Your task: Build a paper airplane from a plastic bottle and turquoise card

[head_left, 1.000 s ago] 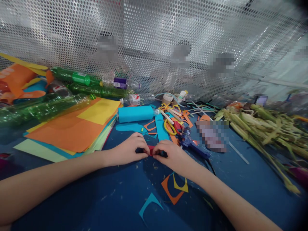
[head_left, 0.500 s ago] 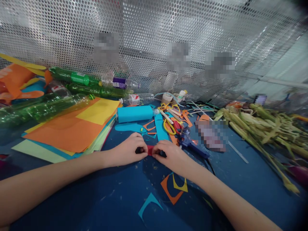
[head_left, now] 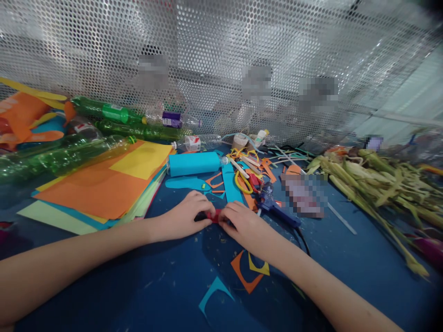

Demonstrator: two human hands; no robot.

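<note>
A small red piece [head_left: 215, 215], which looks like paper or card, lies low over the blue table between my two hands. My left hand [head_left: 183, 216] pinches its left end between thumb and fingers. At the other end, the fingers of my right hand [head_left: 247, 225] are closed on it too; they hide part of it. Just beyond my hands lies a bottle wrapped in blue paper [head_left: 194, 164], with a flat blue paper cutout [head_left: 185, 183] in front of it. A blue glue gun [head_left: 280, 212] rests right of my right hand, near yellow-handled scissors [head_left: 244, 183].
Stacked coloured paper [head_left: 93, 186] lies left, with green plastic bottles [head_left: 69, 154] behind. Cut-out scraps [head_left: 245, 272] are scattered in front of me. Corn husks [head_left: 370, 184] are piled right. A perforated metal screen [head_left: 214, 46] stands behind; people's blurred shapes show through it.
The fingers of both hands have shifted slightly on the red piece, and a little more of it shows by my left fingertips. Things on the table stay in place.
</note>
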